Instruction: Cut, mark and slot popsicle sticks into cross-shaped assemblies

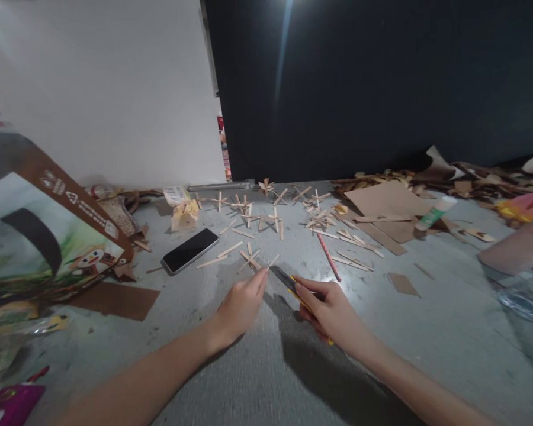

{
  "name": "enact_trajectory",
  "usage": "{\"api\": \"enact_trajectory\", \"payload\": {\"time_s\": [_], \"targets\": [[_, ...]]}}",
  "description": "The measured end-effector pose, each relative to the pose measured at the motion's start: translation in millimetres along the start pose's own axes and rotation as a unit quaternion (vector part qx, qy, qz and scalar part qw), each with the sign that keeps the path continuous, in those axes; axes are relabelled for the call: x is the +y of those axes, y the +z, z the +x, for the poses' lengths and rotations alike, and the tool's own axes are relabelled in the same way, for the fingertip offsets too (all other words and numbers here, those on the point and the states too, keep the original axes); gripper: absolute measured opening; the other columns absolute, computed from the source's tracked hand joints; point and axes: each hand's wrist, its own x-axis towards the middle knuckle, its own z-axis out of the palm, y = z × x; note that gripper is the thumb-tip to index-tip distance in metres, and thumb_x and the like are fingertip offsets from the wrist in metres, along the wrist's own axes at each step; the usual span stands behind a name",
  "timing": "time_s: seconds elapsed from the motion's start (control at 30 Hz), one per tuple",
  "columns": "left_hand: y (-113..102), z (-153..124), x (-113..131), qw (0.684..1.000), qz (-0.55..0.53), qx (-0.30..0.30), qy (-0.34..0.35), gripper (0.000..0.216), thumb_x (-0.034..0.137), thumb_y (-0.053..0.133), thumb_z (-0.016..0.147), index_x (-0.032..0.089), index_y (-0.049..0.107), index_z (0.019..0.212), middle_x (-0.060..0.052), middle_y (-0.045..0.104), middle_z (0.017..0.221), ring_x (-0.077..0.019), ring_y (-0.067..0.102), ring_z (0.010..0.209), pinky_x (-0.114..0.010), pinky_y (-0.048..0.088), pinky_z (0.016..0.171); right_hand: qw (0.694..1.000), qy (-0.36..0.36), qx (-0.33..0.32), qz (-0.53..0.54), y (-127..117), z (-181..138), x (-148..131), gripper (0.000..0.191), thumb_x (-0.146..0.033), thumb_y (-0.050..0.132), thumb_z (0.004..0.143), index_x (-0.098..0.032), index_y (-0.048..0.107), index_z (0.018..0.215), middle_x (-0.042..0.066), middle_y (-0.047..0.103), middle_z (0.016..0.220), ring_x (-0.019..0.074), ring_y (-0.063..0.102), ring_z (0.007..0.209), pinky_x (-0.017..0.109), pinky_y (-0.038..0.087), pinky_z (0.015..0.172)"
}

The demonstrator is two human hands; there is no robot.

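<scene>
My left hand (242,305) rests on the grey floor with its fingers pinched on a thin wooden stick (272,261). My right hand (331,310) grips a yellow and black utility knife (288,283), and the knife's tip meets the stick just ahead of the left fingertips. Several more wooden sticks (249,228) lie scattered in front of both hands, some glued into crosses. A red pencil (328,256) lies beyond my right hand.
A black phone (189,251) lies to the left front. A printed cardboard box (35,231) stands at the far left. Cardboard pieces (386,204), a green-capped glue tube (435,213) and scraps lie at the right back. A dark panel rises behind.
</scene>
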Motion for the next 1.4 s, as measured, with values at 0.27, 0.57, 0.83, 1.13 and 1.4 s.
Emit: {"api": "enact_trajectory", "payload": {"time_s": [0.27, 0.57, 0.83, 1.13, 1.4], "targets": [[-2, 1, 5, 1.0, -0.018, 0.008, -0.012, 0.036, 0.02, 0.045, 0.105, 0.022, 0.07, 0.131, -0.009, 0.081, 0.118, -0.0231, 0.079, 0.105, -0.035, 0.063, 0.092, 0.999, 0.011, -0.014, 0.035, -3, 1, 0, 0.068, -0.063, 0.066, 0.086, -0.012, 0.071, 0.131, -0.01, 0.044, 0.05, 0.006, 0.027, 0.029, 0.021, 0.024, 0.029], [-2, 2, 7, 0.999, -0.019, 0.005, -0.051, 0.036, 0.025, 0.045, 0.105, 0.021, 0.071, 0.129, -0.011, 0.08, 0.12, -0.0251, 0.078, 0.104, -0.035, 0.062, 0.089, 0.993, 0.059, -0.017, 0.103, 0, -1, -4, 0.07, -0.061, 0.073, 0.083, -0.014, 0.067, 0.134, -0.01, 0.049, 0.052, 0.0048, 0.024, 0.034, 0.019, 0.022, 0.032], [-8, 18, 9, 0.97, -0.159, 0.069, -0.169, 0.039, 0.042, 0.048, 0.102, 0.013, 0.075, 0.104, -0.002, 0.067, 0.065, -0.0163, 0.06, 0.056, -0.026, 0.044, 0.056, 0.982, 0.036, -0.027, 0.181, 4, -3, -3, 0.077, -0.069, 0.078, 0.076, -0.016, 0.067, 0.131, -0.009, 0.052, 0.055, 0.0039, 0.023, 0.035, 0.018, 0.024, 0.034], [-11, 24, 8, 0.898, -0.388, 0.053, -0.202, 0.059, 0.064, 0.061, 0.092, 0.013, 0.059, 0.123, 0.011, 0.047, 0.049, -0.0092, 0.04, 0.04, -0.022, 0.032, 0.046, 0.932, -0.24, 0.122, -0.242, -10, 16, 21, 0.047, -0.047, 0.046, 0.103, -0.02, 0.07, 0.132, 0.01, 0.07, 0.091, 0.0241, 0.065, 0.08, 0.034, 0.051, 0.071], [-11, 22, 11, 0.901, -0.395, 0.042, -0.177, 0.044, 0.064, 0.059, 0.092, 0.021, 0.05, 0.097, 0.013, 0.044, 0.047, -0.0085, 0.036, 0.04, -0.022, 0.032, 0.046, 0.788, -0.281, 0.24, -0.493, -34, 50, 44, 0.038, -0.03, 0.05, 0.101, -0.023, 0.072, 0.131, 0.018, 0.066, 0.112, 0.0344, 0.06, 0.105, 0.047, 0.046, 0.088]]}}
